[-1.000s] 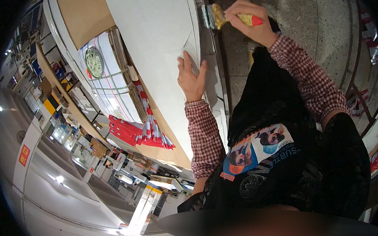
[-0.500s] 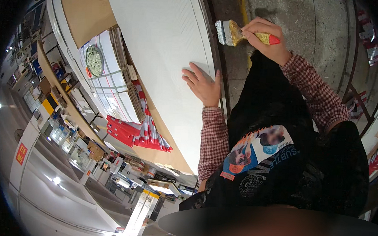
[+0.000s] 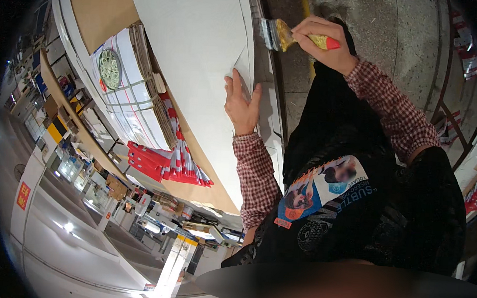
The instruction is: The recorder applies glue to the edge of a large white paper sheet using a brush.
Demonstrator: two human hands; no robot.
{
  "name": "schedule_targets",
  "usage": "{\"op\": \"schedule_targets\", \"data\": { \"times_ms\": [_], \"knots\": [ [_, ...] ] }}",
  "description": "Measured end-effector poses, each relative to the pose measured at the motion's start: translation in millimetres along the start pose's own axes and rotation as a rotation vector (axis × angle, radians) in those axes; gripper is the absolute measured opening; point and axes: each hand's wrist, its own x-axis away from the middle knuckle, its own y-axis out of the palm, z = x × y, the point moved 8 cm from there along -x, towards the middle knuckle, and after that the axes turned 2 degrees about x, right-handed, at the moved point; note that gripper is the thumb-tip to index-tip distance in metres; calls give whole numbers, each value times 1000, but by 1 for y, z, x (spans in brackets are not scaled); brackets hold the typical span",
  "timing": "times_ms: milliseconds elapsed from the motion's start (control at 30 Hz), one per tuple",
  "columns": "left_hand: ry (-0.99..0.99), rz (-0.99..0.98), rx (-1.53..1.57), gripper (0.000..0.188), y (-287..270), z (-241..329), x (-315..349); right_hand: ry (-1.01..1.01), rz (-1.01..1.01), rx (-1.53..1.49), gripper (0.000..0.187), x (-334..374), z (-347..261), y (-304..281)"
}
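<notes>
My left hand [image 3: 242, 103] lies flat on a big white sheet [image 3: 200, 55] spread over a brown table, its fingers at a lifted corner of the sheet near the edge. My right hand [image 3: 325, 43] grips a paintbrush [image 3: 287, 37] with a yellow and red handle, its bristles pointing left just past the sheet's edge. Both sleeves are red and white check over a dark apron.
A stack of white printed sheets with a round green emblem [image 3: 110, 69] lies left of the white sheet. Red and white striped pieces [image 3: 167, 164] fan out below it. Speckled grey floor [image 3: 395, 33] lies to the right, with shelving in the far background.
My left hand slid along the sheet's edge and now rests at the lifted corner. My right hand with the brush shifted a little relative to the sheet's edge.
</notes>
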Motion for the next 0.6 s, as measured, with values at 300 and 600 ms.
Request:
{"op": "schedule_targets", "data": {
  "times_ms": [300,600],
  "knots": [
    [54,39,-97,71,8,4,0,28,-16,86,7,-3,0,7],
    [-241,330,-416,110,58,-18,42,176,3,-23,6,29,-27,-11]
  ]
}}
